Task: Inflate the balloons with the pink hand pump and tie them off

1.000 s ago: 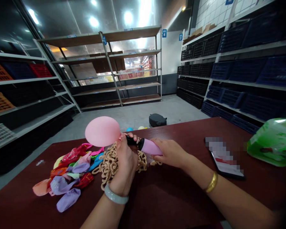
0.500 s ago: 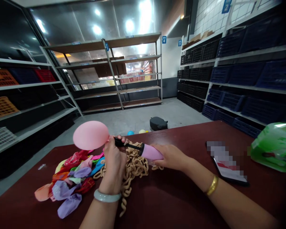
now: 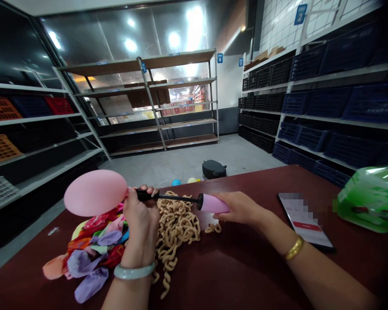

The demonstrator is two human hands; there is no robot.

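Observation:
A pink balloon (image 3: pixel 95 193), partly inflated, sits on the nozzle end of a hand pump (image 3: pixel 215 203). My left hand (image 3: pixel 140 215) is closed around the pump's black end and the balloon's neck. On the pump's pink-purple barrel, my right hand (image 3: pixel 241 209) is wrapped. Between the hands the black rod is drawn out long. Beneath and left of my left hand lies a pile of uninflated balloons (image 3: pixel 90 254) in many colours. A heap of tan, rope-like links (image 3: pixel 177 228) lies on the table under the pump.
The dark red table (image 3: pixel 245 267) carries a phone (image 3: pixel 305 224) and a green plastic jug (image 3: pixel 370 198) at the right. On the floor beyond are a dark bag (image 3: pixel 214 169) and a blue balloon (image 3: pixel 176 182). Shelves with crates (image 3: pixel 330 99) line the sides.
My hands have moved apart, so more of the pump's rod shows. The left hand and balloon have shifted left, and the balloon looks larger. My right hand moved slightly right.

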